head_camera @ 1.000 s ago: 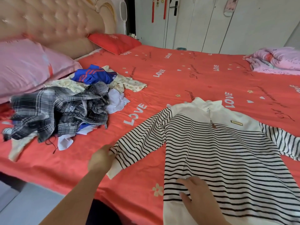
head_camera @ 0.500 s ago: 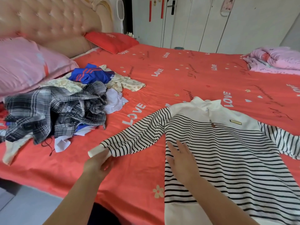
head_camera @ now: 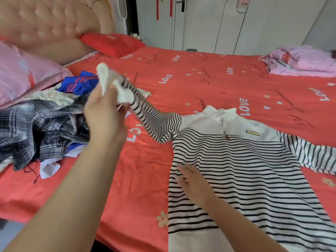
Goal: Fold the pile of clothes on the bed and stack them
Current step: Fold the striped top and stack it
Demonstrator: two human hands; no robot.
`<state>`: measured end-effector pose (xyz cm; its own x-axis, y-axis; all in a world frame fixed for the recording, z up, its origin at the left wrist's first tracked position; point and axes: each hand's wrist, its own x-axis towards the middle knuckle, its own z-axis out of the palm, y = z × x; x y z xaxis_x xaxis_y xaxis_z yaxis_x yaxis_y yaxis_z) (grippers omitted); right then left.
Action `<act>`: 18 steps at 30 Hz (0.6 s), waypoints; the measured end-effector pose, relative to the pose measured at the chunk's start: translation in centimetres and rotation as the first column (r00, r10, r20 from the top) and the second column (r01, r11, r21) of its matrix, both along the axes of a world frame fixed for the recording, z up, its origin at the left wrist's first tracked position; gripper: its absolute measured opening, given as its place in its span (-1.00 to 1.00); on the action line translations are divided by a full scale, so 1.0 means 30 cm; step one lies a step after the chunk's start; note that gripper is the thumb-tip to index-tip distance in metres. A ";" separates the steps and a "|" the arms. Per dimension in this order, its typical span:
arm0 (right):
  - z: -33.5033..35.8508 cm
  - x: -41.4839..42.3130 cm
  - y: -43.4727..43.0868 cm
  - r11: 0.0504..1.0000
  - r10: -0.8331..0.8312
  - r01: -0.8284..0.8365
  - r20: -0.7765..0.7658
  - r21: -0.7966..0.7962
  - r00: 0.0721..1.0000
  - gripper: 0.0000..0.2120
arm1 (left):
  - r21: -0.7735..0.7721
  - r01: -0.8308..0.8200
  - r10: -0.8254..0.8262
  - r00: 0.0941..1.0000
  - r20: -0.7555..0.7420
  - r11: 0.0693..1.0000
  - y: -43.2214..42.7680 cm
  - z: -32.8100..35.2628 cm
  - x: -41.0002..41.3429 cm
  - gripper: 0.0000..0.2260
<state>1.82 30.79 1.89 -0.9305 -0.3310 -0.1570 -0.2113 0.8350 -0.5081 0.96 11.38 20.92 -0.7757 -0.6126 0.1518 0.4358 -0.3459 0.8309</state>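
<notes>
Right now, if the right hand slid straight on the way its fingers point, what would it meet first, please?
Only more striped sweater: the right hand lies flat on it, fingers aimed toward the raised sleeve's shoulder, probably.

This was a bedroom in a home. A wide bed (head_camera: 200,77) with a red sheet printed with "LOVE" filled the space under and beyond the hands. A padded, buttoned headboard (head_camera: 45,28) stood far to the left of the hands, with a pink pillow (head_camera: 23,73) and a red pillow (head_camera: 111,43) against it. Loose clothes (head_camera: 41,124) lay heaped just left of the hands. White wardrobe doors (head_camera: 227,24) lined the wall beyond the bed, and a rumpled pink quilt (head_camera: 300,60) lay far off to the right.
</notes>
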 end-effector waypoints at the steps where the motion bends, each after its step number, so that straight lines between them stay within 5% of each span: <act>1: 0.039 -0.003 0.032 0.993 -0.048 0.046 -0.020 -0.112 0.999 -0.21 | -0.035 0.042 -0.044 0.997 -0.064 0.999 0.067 0.033 -0.027 -0.79; 4: 0.136 -0.014 0.175 0.894 -0.251 0.247 0.038 -0.374 0.967 -0.59 | -0.289 0.184 -0.232 0.962 -0.143 0.940 0.301 0.099 -0.076 -0.83; 6: 0.166 -0.023 0.302 0.656 -0.378 0.460 0.267 -0.598 0.886 -0.65 | -0.491 0.295 -0.378 0.923 -0.076 0.819 0.469 0.093 -0.071 -0.76; 8: 0.181 -0.020 0.445 0.347 -0.405 0.630 0.494 -0.695 0.769 -0.68 | -0.738 0.408 -0.531 0.844 0.078 0.538 0.628 0.031 -0.043 -0.70; 10: 0.170 0.000 0.583 0.064 -0.373 0.699 0.632 -0.713 0.679 -0.66 | -0.791 0.569 -0.590 0.726 0.354 0.226 0.744 -0.078 -0.011 -0.67; 12: 0.142 0.031 0.690 -0.107 -0.362 0.732 0.712 -0.673 0.602 -0.58 | -0.747 0.649 -0.533 0.687 0.494 0.144 0.771 -0.203 0.002 -0.62; 15: 0.096 0.086 0.764 -0.086 -0.411 0.809 0.760 -0.581 0.503 -0.52 | -0.785 0.591 -0.300 0.795 0.527 0.187 0.700 -0.351 -0.007 -0.64; 18: 0.064 0.106 0.762 0.221 -0.543 0.790 0.601 -0.572 0.587 -0.72 | -0.851 0.501 -0.042 0.865 0.501 0.159 0.597 -0.474 -0.037 -0.57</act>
<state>4.99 53.65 3.83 -0.8352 0.3049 -0.4577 0.4457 -0.1123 -0.8881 -0.16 29.30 6.70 -0.9840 0.0848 0.1570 0.1671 0.7462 0.6444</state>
